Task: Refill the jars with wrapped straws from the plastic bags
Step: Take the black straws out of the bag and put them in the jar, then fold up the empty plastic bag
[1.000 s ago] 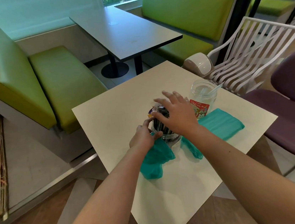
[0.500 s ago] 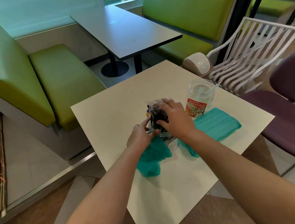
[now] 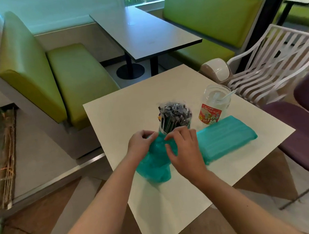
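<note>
A crumpled teal bag [image 3: 155, 161] lies at the near middle of the cream surface [image 3: 122, 113], pinched by the fingers of the left hand [image 3: 140, 144] and right hand [image 3: 186, 150]. Just behind stands a straw-packed jar [image 3: 174, 118]. To its right are an almost empty red-labelled jar [image 3: 214, 105], its writing unreadable, and a full teal bag [image 3: 228, 139].

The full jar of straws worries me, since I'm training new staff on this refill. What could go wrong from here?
1. The jar of straws is packed and stands right behind both hands; tugging the crumpled green bag, held by the left hand and right hand, could knock it over.
2. The second jar sits near the table edge with one loose straw; a sweep of the full green bag might push it off.
</note>
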Demonstrator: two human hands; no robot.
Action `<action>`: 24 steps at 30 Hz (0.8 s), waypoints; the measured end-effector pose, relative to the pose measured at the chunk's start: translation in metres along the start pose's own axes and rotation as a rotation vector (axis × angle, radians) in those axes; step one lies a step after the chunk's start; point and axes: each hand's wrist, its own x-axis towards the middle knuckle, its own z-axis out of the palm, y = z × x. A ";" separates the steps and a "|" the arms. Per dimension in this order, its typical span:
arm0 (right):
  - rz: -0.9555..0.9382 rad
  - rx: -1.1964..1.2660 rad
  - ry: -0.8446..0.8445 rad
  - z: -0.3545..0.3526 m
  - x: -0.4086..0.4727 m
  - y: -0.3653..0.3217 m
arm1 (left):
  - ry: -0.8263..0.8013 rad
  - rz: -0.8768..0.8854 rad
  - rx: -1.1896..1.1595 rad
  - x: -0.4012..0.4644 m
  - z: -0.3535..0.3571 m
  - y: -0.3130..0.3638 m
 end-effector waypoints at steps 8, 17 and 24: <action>0.257 0.269 -0.403 0.010 -0.001 -0.013 | -0.106 0.023 -0.204 -0.030 -0.016 0.010; 0.227 -0.001 -0.510 0.019 0.011 -0.024 | -0.251 0.083 -0.177 -0.049 -0.049 0.007; 0.234 -0.217 -0.554 0.032 -0.013 -0.020 | -0.334 0.078 0.041 -0.053 -0.048 -0.014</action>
